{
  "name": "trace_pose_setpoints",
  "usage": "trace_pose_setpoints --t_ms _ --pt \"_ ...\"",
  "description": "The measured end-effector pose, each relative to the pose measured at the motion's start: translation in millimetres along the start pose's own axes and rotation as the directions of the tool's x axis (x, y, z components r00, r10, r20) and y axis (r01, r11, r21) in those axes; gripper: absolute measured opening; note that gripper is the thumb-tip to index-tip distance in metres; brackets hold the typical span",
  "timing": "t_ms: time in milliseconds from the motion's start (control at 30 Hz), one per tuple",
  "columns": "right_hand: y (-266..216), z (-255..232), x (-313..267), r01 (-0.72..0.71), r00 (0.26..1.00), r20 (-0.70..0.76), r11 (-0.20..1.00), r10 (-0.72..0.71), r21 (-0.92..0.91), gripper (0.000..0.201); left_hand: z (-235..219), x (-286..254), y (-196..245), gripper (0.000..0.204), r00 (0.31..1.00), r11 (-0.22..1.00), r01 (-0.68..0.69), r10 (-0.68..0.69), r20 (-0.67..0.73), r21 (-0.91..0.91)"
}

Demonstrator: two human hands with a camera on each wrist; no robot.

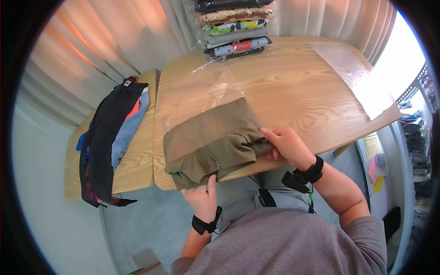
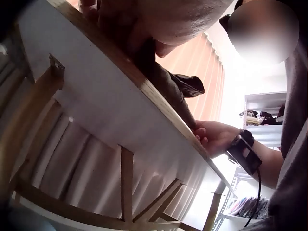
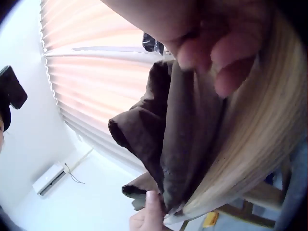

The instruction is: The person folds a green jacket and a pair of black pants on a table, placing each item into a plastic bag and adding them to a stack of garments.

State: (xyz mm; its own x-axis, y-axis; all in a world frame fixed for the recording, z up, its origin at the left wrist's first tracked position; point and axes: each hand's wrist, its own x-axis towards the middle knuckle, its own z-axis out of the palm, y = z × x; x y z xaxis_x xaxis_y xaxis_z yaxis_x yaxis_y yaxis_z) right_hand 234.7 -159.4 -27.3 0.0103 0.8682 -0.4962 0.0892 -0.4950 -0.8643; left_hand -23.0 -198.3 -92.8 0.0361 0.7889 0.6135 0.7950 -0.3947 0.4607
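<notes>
A folded olive-green garment [image 1: 208, 123] with a small metal zipper pull [image 1: 216, 161] lies at the front edge of the wooden table. Its near part is bunched up, while the far part lies flat. At the garment's right side my right hand [image 1: 289, 145] pinches the cloth, thumb on top. My left hand [image 1: 201, 201] holds the near edge, the thumb over the cloth just below the zipper and the other fingers hidden underneath. In the right wrist view, folds of the garment [image 3: 180, 139] hang at the table edge between both hands. Thin clear plastic [image 1: 197, 87] spreads behind the garment.
To the left, a black garment [image 1: 103, 137] and blue denim [image 1: 128, 133] lie piled on a side table [image 1: 137, 172]. Several bagged folded garments [image 1: 236, 34] are stacked at the back. A clear plastic sheet [image 1: 348, 73] lies at the right. Shelves with clothes [image 1: 417, 142] stand beyond.
</notes>
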Motion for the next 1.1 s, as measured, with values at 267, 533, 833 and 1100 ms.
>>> trace_pose_setpoints --t_ms 267,533,833,1100 --pt "24.2 -5.4 4.2 0.142 0.988 0.017 0.955 -0.152 0.261 0.033 5.2 -16.2 -7.9 0.020 0.998 0.997 -0.061 0.060 -0.012 -0.055" --pt "7.1 -0.1 -7.5 0.020 0.997 -0.066 0.981 -0.034 -0.195 0.028 1.1 2.6 0.8 0.020 0.998 0.995 -0.016 0.022 -0.058 0.103" --pt "21.9 12.3 -2.1 0.368 0.928 -0.096 0.928 -0.361 0.062 0.029 -8.0 8.0 -3.8 0.022 0.998 0.998 0.045 -0.047 0.033 0.036" --pt "10.6 10.7 3.0 0.131 0.978 -0.145 0.983 -0.149 -0.128 0.025 -21.1 20.1 1.7 0.022 0.995 0.995 0.064 -0.070 -0.077 -0.078"
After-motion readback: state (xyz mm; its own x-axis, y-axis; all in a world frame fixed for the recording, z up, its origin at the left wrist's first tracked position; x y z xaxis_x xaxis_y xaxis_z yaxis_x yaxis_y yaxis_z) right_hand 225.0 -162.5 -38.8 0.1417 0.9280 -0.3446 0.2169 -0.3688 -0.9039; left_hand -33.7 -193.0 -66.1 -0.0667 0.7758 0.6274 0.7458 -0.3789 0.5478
